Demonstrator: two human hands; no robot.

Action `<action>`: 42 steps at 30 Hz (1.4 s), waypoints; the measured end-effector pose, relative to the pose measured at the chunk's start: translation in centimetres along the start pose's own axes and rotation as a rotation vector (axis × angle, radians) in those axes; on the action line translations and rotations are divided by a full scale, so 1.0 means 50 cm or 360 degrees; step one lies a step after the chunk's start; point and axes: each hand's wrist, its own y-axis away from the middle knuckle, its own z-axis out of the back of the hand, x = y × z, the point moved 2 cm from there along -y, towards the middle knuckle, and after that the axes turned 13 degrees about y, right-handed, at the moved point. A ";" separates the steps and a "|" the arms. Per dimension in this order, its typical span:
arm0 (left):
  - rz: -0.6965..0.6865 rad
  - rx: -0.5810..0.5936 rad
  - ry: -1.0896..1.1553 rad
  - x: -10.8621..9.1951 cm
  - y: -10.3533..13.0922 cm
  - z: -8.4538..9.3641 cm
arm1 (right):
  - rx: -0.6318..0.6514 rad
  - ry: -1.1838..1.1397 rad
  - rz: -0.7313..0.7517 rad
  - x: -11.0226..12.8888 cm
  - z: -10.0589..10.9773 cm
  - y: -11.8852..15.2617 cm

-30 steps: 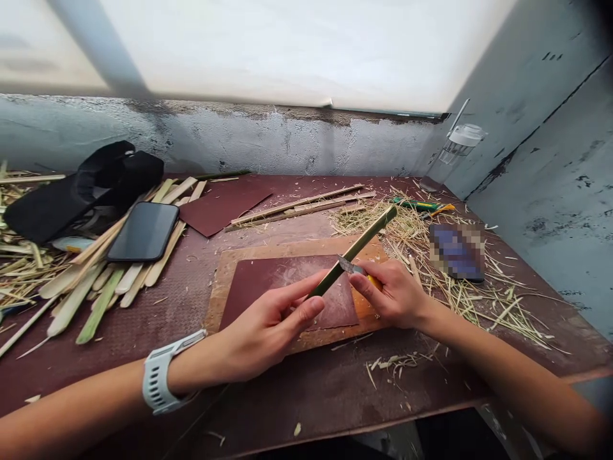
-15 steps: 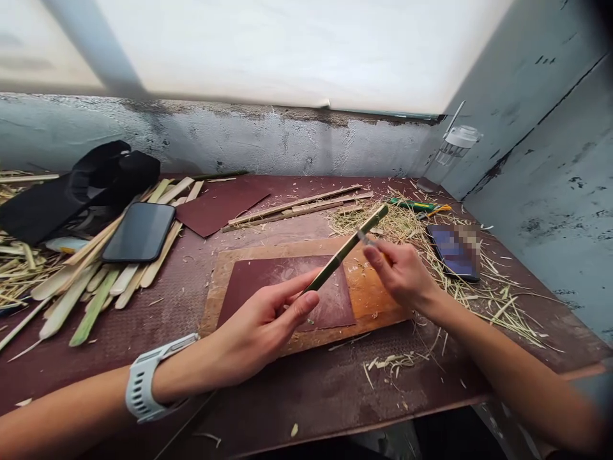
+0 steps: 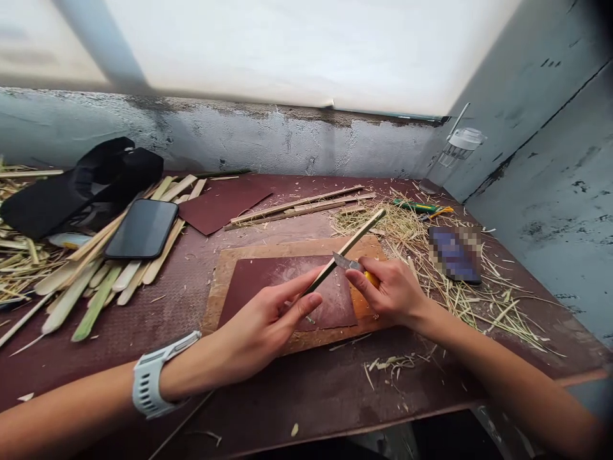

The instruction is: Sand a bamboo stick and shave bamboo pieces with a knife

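Observation:
My left hand (image 3: 268, 326) is closed around the lower end of a narrow bamboo strip (image 3: 360, 235), which slants up and away to the right. Part of the strip is hidden in the fingers. In my right hand (image 3: 390, 287) is a utility knife (image 3: 348, 262) with a yellow handle, its blade lying at the strip just beyond my left fingertips. Beneath both hands lie a wooden board (image 3: 292, 248) and a dark red sheet (image 3: 287, 281) dusted with pale powder.
Bamboo shavings (image 3: 383, 223) spread over the right side of the table, near a phone (image 3: 454, 254), a green cutter (image 3: 416, 206) and a clear bottle (image 3: 457, 153). On the left, another phone (image 3: 142, 229) rests on several flat bamboo slats (image 3: 96, 303) beside a black cap-like item (image 3: 81, 185).
My right hand has drawn the knife down along the strip, toward my left hand. The blade now shows more plainly. My left hand keeps its hold, and the view has shifted slightly.

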 end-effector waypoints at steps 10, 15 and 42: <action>-0.0001 -0.0047 -0.0033 0.004 -0.011 0.003 | -0.0047 0.0145 -0.0048 -0.020 -0.017 -0.008; 0.0079 0.0043 0.0089 0.007 -0.010 0.006 | -0.0074 0.0138 -0.0187 -0.061 -0.012 -0.025; 0.0473 0.0329 0.0508 0.019 -0.003 0.021 | -0.0171 0.0059 -0.0335 -0.090 0.042 -0.026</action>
